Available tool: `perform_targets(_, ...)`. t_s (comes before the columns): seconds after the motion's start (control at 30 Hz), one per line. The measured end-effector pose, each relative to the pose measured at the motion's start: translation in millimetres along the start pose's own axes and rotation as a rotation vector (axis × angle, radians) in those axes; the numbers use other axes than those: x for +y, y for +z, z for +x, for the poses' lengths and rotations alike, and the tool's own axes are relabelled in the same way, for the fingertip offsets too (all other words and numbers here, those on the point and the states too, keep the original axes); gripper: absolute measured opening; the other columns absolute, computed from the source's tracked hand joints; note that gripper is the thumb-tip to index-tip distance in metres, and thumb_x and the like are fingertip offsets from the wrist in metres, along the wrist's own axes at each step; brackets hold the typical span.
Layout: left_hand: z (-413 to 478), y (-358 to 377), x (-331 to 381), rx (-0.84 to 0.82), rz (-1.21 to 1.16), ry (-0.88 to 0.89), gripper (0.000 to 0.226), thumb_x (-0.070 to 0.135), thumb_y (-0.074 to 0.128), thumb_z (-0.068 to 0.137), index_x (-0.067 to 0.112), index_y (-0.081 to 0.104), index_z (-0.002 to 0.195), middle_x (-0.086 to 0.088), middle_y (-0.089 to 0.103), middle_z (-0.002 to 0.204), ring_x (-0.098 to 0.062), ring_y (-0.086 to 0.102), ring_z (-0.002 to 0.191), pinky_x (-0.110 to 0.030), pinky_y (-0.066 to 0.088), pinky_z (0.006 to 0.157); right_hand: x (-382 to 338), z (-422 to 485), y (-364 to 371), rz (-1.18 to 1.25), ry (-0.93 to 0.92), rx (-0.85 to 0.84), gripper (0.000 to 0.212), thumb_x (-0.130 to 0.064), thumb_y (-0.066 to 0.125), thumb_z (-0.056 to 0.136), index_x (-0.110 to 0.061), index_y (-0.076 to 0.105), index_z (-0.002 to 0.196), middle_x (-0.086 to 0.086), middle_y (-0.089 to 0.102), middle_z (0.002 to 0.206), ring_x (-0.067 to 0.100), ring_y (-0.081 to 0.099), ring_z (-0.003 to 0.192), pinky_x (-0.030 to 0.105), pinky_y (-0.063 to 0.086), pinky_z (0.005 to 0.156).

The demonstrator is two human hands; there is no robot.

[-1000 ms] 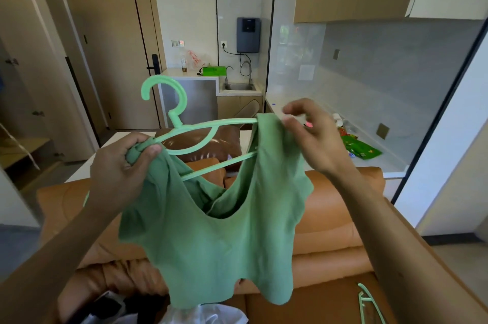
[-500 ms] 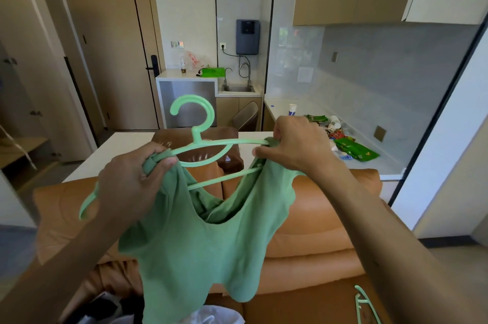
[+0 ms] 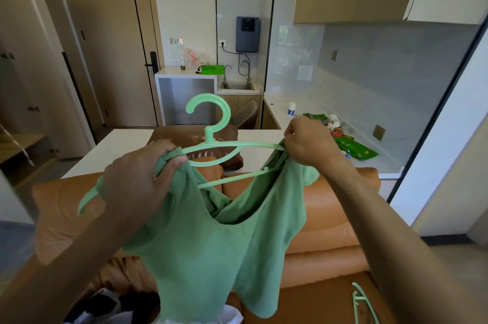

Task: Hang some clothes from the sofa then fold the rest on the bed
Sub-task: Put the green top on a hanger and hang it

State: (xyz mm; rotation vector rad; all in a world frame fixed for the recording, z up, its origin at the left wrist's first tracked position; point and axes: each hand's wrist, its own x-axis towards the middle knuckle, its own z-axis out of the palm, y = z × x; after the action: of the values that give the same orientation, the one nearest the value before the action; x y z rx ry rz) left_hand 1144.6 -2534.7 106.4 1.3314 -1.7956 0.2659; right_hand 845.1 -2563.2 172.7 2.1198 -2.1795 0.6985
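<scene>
Green top (image 3: 211, 257) held above the sofa (image 3: 330, 218), partly threaded on a mint hanger (image 3: 224, 112). Left hand (image 3: 137, 181), at 9 o'clock of the hook, has its grip clamped on one bunched shoulder; right hand (image 3: 309, 144), at 3 o'clock, pinches the other strap at the hanger's end. Judged stage: early — this garment is neither seated nor hung. A clothes heap (image 3: 105, 305) at 7 o'clock and a spare hanger (image 3: 363, 302) at 5 o'clock await — the folding on the bed is probably all left to do.

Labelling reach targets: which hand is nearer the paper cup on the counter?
Right. The right hand, pinching a strap of the green top, is in front of the paper cup; the left hand grips the other strap, well to the cup's left.
</scene>
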Motion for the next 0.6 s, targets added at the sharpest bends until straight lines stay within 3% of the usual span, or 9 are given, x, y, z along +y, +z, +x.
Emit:
perform_targets(0.1, 0.2, -3.0, 10.4, 0.034, 0.007, 0.054, 0.039, 0.049, 0.050, 0.096, 0.018, 0.072, 0.106, -0.002, 0.075, 0.093, -0.012, 0.055, 0.074, -0.029, 0.042, 0.065, -0.3, 2.6, 13.0, -0.032, 0.046, 0.074, 0.015, -0.013, 0.054, 0.093, -0.012, 0.054, 0.079, 0.012, 0.062, 0.085, 0.033, 0.061, 0.080, 0.042, 0.052, 0.068)
perform_targets(0.2, -2.3, -5.2, 20.8, 0.060, 0.034, 0.105, 0.032, 0.040, 0.056, 0.094, 0.014, 0.073, 0.102, -0.005, 0.076, 0.091, -0.021, 0.064, 0.073, -0.029, 0.040, 0.066, -1.3, 2.6, 13.8, -0.003, 0.050, 0.138, 0.003, -0.007, 0.060, 0.090, -0.009, 0.058, 0.090, 0.012, 0.062, 0.088, 0.033, 0.060, 0.083, 0.040, 0.048, 0.066)
perform_targets(0.23, -3.2, -5.4, 22.5, 0.068, 0.050, 0.122, 0.030, 0.039, 0.057, 0.094, 0.014, 0.073, 0.100, -0.005, 0.076, 0.089, -0.023, 0.066, 0.073, -0.028, 0.039, 0.066, -1.7, 2.0, 12.4, -0.009, 0.037, 0.177, 0.008, -0.002, 0.059, 0.088, -0.008, 0.056, 0.093, 0.013, 0.061, 0.088, 0.034, 0.059, 0.083, 0.042, 0.049, 0.066)
perform_targets(0.33, -3.2, -4.0, 27.7, 0.088, 0.078, 0.148, 0.027, 0.035, 0.060, 0.093, 0.012, 0.073, 0.098, -0.006, 0.076, 0.086, -0.025, 0.067, 0.070, -0.024, 0.036, 0.061, -8.0, -3.1, 5.4, -0.051, -0.057, 0.358, 0.020, 0.006, 0.052, 0.081, -0.011, 0.049, 0.090, 0.014, 0.057, 0.079, 0.039, 0.054, 0.074, 0.038, 0.038, 0.058)
perform_targets(0.4, -2.3, -1.4, 32.9, 0.094, 0.058, 0.131, 0.027, 0.035, 0.059, 0.094, 0.012, 0.073, 0.098, -0.006, 0.076, 0.086, -0.024, 0.067, 0.069, -0.021, 0.033, 0.059, -19.1, -11.5, 2.6, 0.050, -0.167, 0.429, 0.023, 0.003, 0.054, 0.079, -0.018, 0.043, 0.080, 0.005, 0.052, 0.067, 0.034, 0.051, 0.066, 0.035, 0.032, 0.053)
perform_targets(0.47, -3.0, 1.5, 36.6, 0.087, 0.023, 0.101, 0.028, 0.036, 0.058, 0.095, 0.012, 0.073, 0.100, -0.005, 0.075, 0.087, -0.018, 0.061, 0.069, -0.024, 0.035, 0.062, -30.1, -18.2, 0.8, 0.235, -0.243, 0.315, 0.021, -0.005, 0.061, 0.080, -0.019, 0.047, 0.073, -0.006, 0.049, 0.062, 0.026, 0.051, 0.064, 0.035, 0.040, 0.053)
perform_targets(0.53, -3.2, 3.2, 35.4, 0.076, -0.016, 0.085, 0.029, 0.037, 0.057, 0.095, 0.013, 0.072, 0.100, -0.004, 0.075, 0.087, -0.011, 0.053, 0.071, -0.025, 0.036, 0.063, -31.2, -21.3, -5.9, 0.380, -0.245, 0.092, 0.011, -0.015, 0.068, 0.081, -0.017, 0.058, 0.077, -0.006, 0.057, 0.067, 0.017, 0.054, 0.065, 0.036, 0.047, 0.062)
perform_targets(0.6, -1.9, 3.6, 30.4, 0.055, -0.056, 0.083, 0.028, 0.039, 0.057, 0.095, 0.016, 0.072, 0.099, -0.001, 0.074, 0.086, -0.009, 0.053, 0.072, -0.025, 0.037, 0.059, -19.0, -19.2, -13.5, 0.463, -0.268, 0.041, 0.009, -0.020, 0.072, 0.080, -0.020, 0.064, 0.085, -0.004, 0.064, 0.078, 0.011, 0.055, 0.070, 0.031, 0.048, 0.068)
